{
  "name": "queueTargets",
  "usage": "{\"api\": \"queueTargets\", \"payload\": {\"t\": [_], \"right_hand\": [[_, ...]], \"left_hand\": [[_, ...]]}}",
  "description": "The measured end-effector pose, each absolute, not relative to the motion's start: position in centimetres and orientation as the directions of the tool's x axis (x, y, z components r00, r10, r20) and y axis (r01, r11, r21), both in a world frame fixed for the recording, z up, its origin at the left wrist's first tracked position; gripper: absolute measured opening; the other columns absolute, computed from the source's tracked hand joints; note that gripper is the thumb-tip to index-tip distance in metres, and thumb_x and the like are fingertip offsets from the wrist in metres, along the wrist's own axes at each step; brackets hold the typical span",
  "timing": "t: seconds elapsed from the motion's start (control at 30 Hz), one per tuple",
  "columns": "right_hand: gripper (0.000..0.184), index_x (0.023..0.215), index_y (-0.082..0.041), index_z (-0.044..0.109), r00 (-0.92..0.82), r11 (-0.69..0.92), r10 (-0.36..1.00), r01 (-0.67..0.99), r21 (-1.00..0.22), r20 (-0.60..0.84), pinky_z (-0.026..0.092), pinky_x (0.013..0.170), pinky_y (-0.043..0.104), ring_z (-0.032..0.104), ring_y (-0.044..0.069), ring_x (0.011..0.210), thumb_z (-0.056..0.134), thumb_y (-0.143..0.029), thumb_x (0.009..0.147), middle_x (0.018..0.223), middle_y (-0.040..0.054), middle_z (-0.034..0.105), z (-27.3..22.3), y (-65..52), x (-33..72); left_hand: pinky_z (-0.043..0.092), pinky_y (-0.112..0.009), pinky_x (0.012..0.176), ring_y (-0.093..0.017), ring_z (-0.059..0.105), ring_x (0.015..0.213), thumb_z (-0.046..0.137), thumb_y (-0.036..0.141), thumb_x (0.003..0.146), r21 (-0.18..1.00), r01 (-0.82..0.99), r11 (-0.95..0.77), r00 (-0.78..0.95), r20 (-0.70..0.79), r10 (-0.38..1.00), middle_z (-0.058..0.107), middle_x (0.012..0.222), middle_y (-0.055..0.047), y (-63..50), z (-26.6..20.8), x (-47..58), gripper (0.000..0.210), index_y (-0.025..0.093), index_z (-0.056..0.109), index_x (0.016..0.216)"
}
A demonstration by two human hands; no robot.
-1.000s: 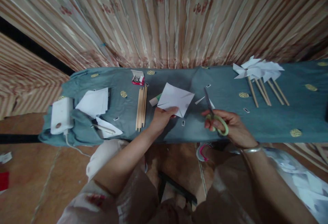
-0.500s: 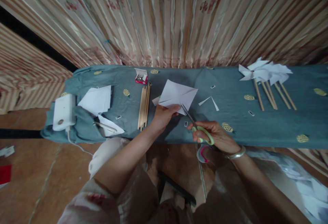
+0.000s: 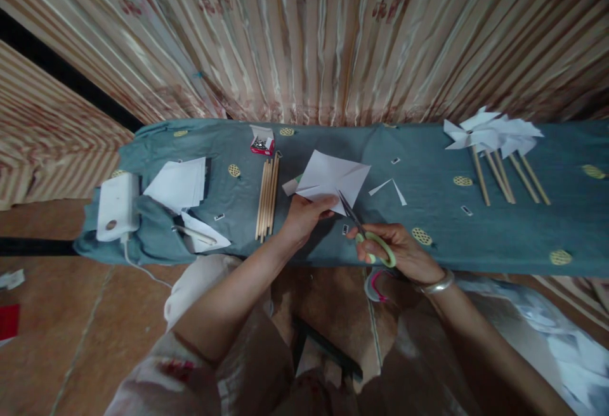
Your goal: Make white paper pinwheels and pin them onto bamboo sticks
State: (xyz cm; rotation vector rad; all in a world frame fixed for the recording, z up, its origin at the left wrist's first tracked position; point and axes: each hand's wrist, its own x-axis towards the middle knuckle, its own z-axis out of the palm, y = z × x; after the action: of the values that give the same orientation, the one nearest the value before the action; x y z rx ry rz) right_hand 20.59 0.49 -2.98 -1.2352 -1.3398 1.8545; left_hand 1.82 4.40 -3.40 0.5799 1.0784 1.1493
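My left hand [image 3: 309,214] pinches the near edge of a square white sheet of paper [image 3: 333,175], which has slits running in from its corners. In my right hand [image 3: 397,248] is a pair of scissors [image 3: 380,250] with pale green handles. Their blades reach the paper's near right part, close to my left fingertips. Two thin paper slivers [image 3: 399,193] lie to the right of the sheet. Partly hidden under the sheet's left side is a small pale piece [image 3: 289,186]. Several wooden sticks [image 3: 268,200] lie side by side left of my left hand.
A small red box [image 3: 262,143] of metal pins stands behind the sticks. Stacked white paper [image 3: 177,182], a folded sheet with a pen [image 3: 204,237] and a white corded device [image 3: 118,207] are at the left. Paper pinwheels [image 3: 495,132] on sticks lie at the right. A curtain [image 3: 304,42] hangs behind.
The paper has shifted slightly to the right with my left hand, showing more of the piece beneath it. The scissors stay at the same part of the sheet.
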Motion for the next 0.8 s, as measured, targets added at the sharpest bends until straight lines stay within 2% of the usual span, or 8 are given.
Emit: {"api": "queueTargets", "payload": {"t": [0.8], "right_hand": [[0.048,0.085,-0.017,0.074,-0.383,-0.359,0.856,0.042,-0.932,-0.347,0.044,0.05,0.022,0.05,0.008,0.052,0.083,-0.059,0.062,0.058,-0.0024,0.057,-3.6,0.4,19.6]], "left_hand": [[0.05,-0.023,0.058,-0.012,0.062,0.065,0.085,0.024,0.052,0.83,-0.437,0.347,0.051,-0.362,0.931,0.07,0.074,-0.001,4.2,-3.6,2.1,0.029,0.014,0.071,0.076]]}}
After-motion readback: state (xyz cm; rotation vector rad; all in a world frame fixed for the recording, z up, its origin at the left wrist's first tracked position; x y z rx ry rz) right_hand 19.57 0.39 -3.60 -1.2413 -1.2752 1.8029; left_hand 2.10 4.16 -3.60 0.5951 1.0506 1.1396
